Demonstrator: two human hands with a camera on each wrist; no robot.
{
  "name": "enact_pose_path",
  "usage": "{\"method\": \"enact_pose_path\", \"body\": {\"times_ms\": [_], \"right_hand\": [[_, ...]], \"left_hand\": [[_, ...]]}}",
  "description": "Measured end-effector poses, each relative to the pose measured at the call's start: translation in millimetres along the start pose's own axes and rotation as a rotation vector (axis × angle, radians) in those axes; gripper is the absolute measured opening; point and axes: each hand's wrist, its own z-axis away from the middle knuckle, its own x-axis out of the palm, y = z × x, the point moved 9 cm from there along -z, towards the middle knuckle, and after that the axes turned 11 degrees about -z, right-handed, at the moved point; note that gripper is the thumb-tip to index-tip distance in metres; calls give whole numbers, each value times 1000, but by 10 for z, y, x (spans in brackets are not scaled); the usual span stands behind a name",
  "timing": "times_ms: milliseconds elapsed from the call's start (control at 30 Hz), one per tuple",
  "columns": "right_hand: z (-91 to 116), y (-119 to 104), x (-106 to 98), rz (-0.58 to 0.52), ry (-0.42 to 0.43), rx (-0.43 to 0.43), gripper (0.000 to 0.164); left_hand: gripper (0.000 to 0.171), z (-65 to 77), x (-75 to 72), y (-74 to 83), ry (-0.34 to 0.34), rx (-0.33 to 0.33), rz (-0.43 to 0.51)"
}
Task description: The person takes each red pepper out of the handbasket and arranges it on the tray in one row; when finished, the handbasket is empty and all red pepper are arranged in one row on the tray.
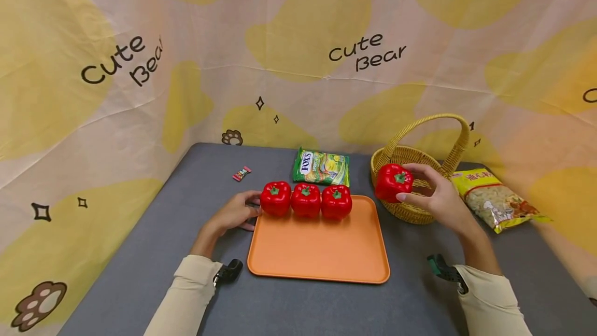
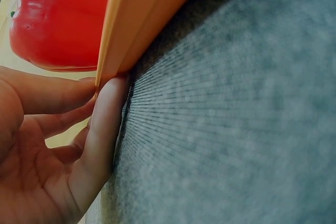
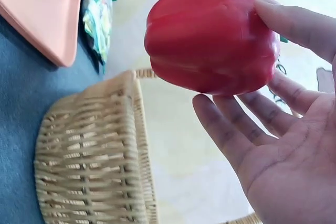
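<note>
My right hand (image 1: 436,196) holds a glossy red bell pepper (image 1: 393,183) with a green stem, raised in front of the wicker basket (image 1: 410,214). In the right wrist view, the thumb presses one side of this pepper (image 3: 210,35) and the fingertips touch another. Three similar bell peppers (image 1: 306,200) stand in a row along the far edge of the orange tray (image 1: 317,253). At the tray's left far corner, my left hand (image 1: 235,211) pinches the rim, beside the leftmost pepper. The left wrist view has its fingers on both sides of the tray edge (image 2: 123,30).
Behind the tray lies a green Fox's candy bag (image 1: 322,167). A small red wrapped sweet (image 1: 242,173) is at the back left of the grey table (image 1: 298,310). Right of the basket, with its tall arched handle, lies a yellow snack bag (image 1: 496,198). Printed cloth hangs behind.
</note>
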Motion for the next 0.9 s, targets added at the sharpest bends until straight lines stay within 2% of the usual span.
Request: {"method": "enact_pose_path", "body": {"times_ms": [133, 400, 667, 900], "right_hand": [[-27, 37, 131, -14, -34, 26, 61], [-84, 166, 330, 36, -95, 34, 65], [-113, 236, 419, 71, -119, 57, 65], [-107, 244, 447, 160, -121, 51, 67]], "left_hand": [[58, -6, 5, -8, -5, -2, 6], [58, -2, -1, -12, -5, -2, 6], [57, -5, -5, -14, -2, 4, 6], [57, -12, -3, -10, 2, 13, 4]]}}
